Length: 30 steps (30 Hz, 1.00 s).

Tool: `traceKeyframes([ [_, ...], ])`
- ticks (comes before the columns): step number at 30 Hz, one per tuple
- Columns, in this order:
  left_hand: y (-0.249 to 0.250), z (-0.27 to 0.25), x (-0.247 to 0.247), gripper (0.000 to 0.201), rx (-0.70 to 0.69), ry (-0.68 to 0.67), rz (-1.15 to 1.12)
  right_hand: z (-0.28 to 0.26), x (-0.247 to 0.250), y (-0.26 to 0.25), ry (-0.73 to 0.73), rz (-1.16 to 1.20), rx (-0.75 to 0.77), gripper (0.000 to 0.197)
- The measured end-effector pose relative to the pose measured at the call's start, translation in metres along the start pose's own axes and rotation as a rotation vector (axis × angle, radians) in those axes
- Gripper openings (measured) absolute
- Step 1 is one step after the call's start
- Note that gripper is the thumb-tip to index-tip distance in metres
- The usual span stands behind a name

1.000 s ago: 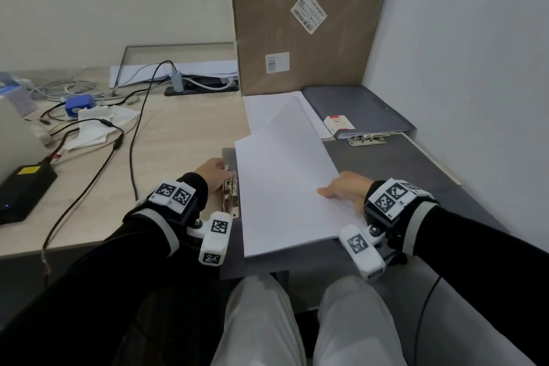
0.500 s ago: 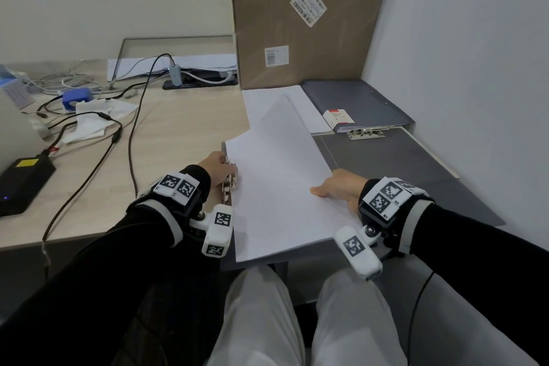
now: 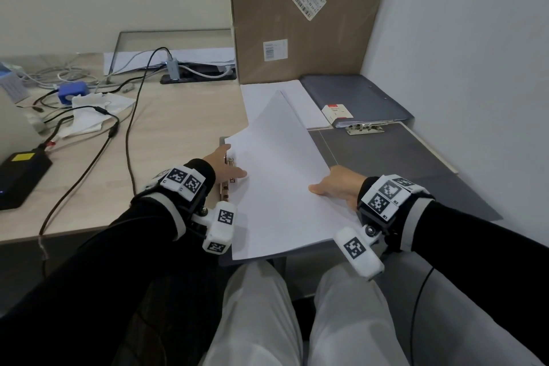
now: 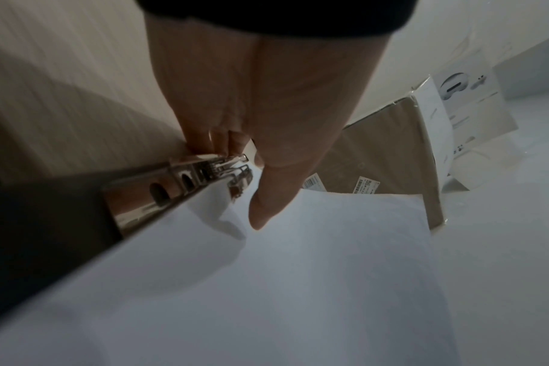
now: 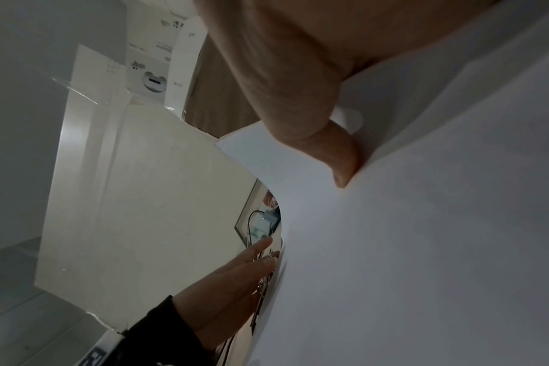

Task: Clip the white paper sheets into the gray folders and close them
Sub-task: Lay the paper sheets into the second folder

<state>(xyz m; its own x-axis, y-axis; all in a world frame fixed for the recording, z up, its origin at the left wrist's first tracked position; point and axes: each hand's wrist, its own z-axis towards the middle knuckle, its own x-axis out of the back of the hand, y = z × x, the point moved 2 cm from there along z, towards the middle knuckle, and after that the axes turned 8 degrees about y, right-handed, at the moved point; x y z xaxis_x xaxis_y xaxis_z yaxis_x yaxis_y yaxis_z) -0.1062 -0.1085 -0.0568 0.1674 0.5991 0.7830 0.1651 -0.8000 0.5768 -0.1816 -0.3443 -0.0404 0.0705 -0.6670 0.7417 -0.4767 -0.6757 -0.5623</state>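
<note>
An open gray folder [image 3: 386, 163] lies flat in front of me, its metal clip [image 3: 225, 191] at the left edge. A stack of white paper sheets [image 3: 282, 187] rests on it, tilted up at the right. My right hand [image 3: 335, 187] pinches the stack's right edge, thumb [image 5: 323, 138] on top and the other fingers hidden underneath. My left hand [image 3: 227, 166] is at the clip [image 4: 173, 183]: its fingers [image 4: 210, 143] curl on the clip's lever and its thumb [image 4: 273, 193] lies on the paper's left edge. The sheets [image 4: 298, 272] cover part of the clip.
A closed gray folder [image 3: 356, 98] with its own clip [image 3: 365, 129] lies at the back right, beside more white sheets [image 3: 261, 98]. A tall cardboard box [image 3: 297, 24] stands behind. Cables, a black power brick [image 3: 20, 175] and white cloth [image 3: 95, 113] occupy the left. A wall runs along the right.
The paper stack slid left until its edge reached over the clip. My left thumb came down onto the sheets. The right hand followed with the stack's right edge.
</note>
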Motion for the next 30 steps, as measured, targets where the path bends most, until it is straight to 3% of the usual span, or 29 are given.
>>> traceKeyframes([
  [9,0.005,-0.005,-0.003,0.085,-0.056,0.000,0.092,0.000,-0.002,0.002,-0.014,0.064,0.048,0.045],
  [17,0.015,-0.008,-0.007,0.076,-0.072,0.002,0.264,0.003,-0.003,0.002,-0.027,0.029,0.055,0.046],
  [26,0.023,-0.010,-0.007,0.070,-0.078,-0.004,0.478,0.004,0.004,-0.011,-0.002,-0.271,0.141,0.034],
  [27,0.024,-0.010,-0.007,0.070,-0.079,-0.008,0.487,0.006,0.006,-0.011,0.026,-0.321,0.162,0.042],
  [30,0.025,-0.010,-0.006,0.071,-0.083,-0.021,0.512,0.015,0.009,-0.010,0.130,-0.485,0.260,0.107],
])
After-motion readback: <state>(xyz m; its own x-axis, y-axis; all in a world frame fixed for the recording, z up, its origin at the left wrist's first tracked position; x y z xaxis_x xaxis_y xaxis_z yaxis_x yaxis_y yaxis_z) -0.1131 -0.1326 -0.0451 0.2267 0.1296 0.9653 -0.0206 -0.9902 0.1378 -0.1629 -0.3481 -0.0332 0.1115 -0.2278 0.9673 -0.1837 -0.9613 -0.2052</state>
